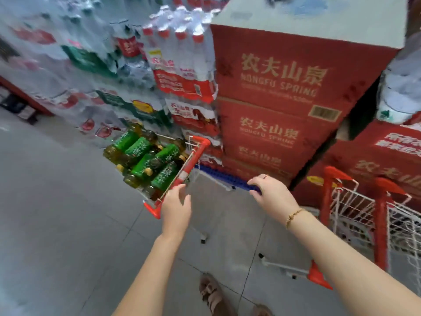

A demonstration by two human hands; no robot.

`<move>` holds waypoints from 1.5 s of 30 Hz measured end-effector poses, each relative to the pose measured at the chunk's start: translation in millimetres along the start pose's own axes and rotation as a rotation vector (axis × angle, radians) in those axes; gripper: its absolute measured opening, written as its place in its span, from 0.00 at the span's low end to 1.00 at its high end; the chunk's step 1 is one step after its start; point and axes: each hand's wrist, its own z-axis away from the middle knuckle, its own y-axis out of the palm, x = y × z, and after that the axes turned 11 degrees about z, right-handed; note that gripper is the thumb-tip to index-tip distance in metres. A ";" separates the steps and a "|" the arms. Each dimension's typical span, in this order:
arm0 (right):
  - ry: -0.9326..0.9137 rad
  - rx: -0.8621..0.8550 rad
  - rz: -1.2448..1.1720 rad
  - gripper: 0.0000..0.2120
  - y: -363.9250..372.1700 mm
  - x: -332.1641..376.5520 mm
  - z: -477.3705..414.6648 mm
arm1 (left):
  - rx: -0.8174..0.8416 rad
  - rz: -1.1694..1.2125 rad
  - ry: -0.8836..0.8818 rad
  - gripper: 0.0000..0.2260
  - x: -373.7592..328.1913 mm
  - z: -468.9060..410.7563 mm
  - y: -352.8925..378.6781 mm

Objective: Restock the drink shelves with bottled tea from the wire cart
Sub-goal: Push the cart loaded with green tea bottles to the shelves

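Reaching toward the wire cart [190, 144], the left hand [175, 208] hovers loosely spread at its red handle [192, 159], gripping nothing. The right hand [272, 195], right of the cart, curls its fingers at a blue strip [223, 176]; whether it grips cannot be told. The tea bottles [145, 156] lie heaped in the cart. This looks like positioning the cart, so next comes seizing the handle. Red cartons [273, 87] crowd the cart's right, and open floor [57, 213] lies left.

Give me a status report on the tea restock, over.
Left hand open at handle. Right hand curled over blue edge. Tea bottles lying in cart. Red boxes close ahead.
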 end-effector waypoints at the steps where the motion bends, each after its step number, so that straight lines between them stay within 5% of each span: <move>1: -0.080 0.020 0.031 0.16 1.7 23.5 -17.7 | -0.038 -0.037 -0.062 0.16 14.6 -9.5 -17.3; 5: -0.258 0.098 0.112 0.20 22.0 95.1 -88.5 | 0.044 -0.093 -0.297 0.22 66.8 -40.8 -49.1; 12: -0.431 0.154 0.387 0.25 64.0 138.5 -191.9 | 0.257 -0.106 -0.320 0.20 107.1 -83.5 -31.3; 20: -0.642 0.368 0.658 0.23 97.8 118.5 -238.8 | 0.178 -0.244 -0.327 0.15 121.7 -104.6 2.5; 25: -0.784 0.196 0.756 0.36 113.0 107.0 -242.1 | 0.174 -0.357 -0.308 0.17 128.0 -98.5 7.5; 30: -0.897 0.013 0.578 0.23 121.8 114.6 -223.5 | 0.169 -0.357 -0.343 0.17 136.5 -82.1 1.7; 36: -0.896 0.072 0.452 0.18 131.6 137.9 -180.6 | 0.174 -0.272 -0.433 0.18 145.5 -34.8 -18.8; 38: -0.914 0.010 0.424 0.07 137.5 146.6 -161.6 | 0.179 -0.254 -0.485 0.18 154.1 -17.7 -28.7; 40: -0.911 0.142 0.470 0.23 148.8 156.1 -144.7 | 0.188 -0.254 -0.529 0.17 167.2 -0.4 -37.8; 43: -0.889 0.150 0.568 0.12 155.7 183.1 -113.8 | 0.167 -0.255 -0.586 0.19 188.7 27.2 -53.6; 45: -0.881 0.185 0.538 0.16 163.7 207.1 -97.4 | 0.124 -0.252 -0.616 0.20 204.1 47.1 -66.1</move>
